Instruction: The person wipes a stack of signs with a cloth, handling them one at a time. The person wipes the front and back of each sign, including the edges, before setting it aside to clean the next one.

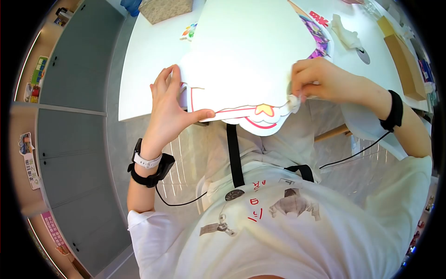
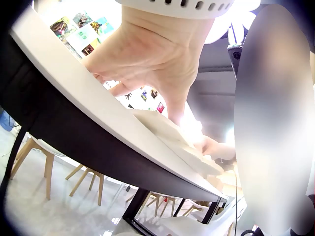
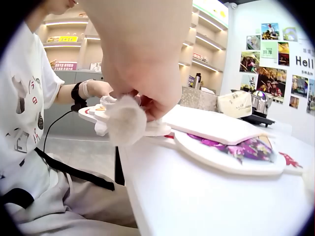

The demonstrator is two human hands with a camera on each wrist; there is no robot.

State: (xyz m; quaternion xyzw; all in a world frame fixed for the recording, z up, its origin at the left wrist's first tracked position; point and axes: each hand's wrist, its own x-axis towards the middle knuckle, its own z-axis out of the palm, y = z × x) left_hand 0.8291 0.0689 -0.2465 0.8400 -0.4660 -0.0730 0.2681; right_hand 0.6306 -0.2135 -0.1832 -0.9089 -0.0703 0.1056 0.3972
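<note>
A large white board (image 1: 246, 56) lies over a printed cut-out board, whose purple picture (image 1: 318, 39) shows along the right side. At the near edge are a red line, a yellow shape (image 1: 264, 110) and a cloud-shaped rim (image 1: 260, 128). My left hand (image 1: 165, 102) spans the near left corner, fingers extended along the side and thumb laid straight on the near edge. At the near right edge my right hand (image 1: 320, 79) pinches a crumpled white wipe (image 1: 293, 103) against the board. In the right wrist view the wipe (image 3: 127, 120) bulges below the curled fingers.
Another crumpled white tissue (image 1: 345, 31) lies at the right, beside a grey disc (image 1: 363, 56). A patterned box (image 1: 166, 9) stands at the far left of the table (image 1: 144, 74). A cardboard box (image 1: 404, 65) is at the far right. Cables hang from both wrists.
</note>
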